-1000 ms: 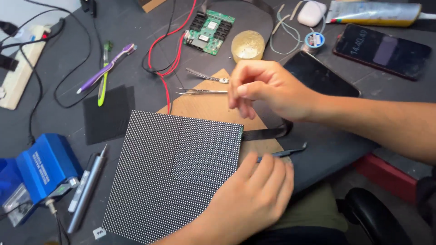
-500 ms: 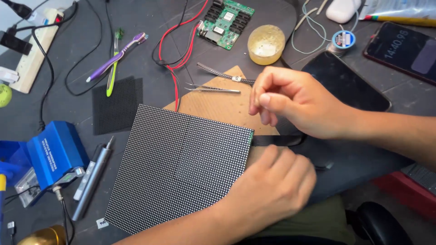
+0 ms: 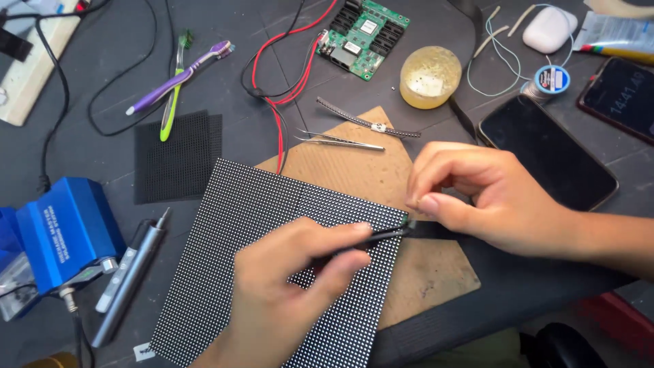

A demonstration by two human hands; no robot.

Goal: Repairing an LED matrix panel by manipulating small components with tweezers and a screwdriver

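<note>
Far left of the LED panel: blue box, grey pen-shaped tool lying just beside the panel's edge. Over the panel's lower half, left hand, fingers pressed together around black tweezers, tips reaching the panel's right edge. Under the panel, brown cardboard. Just right of the panel's upper right corner, right hand, thumb and forefinger pinched shut at that edge; what sits between them, too small to tell.
</note>
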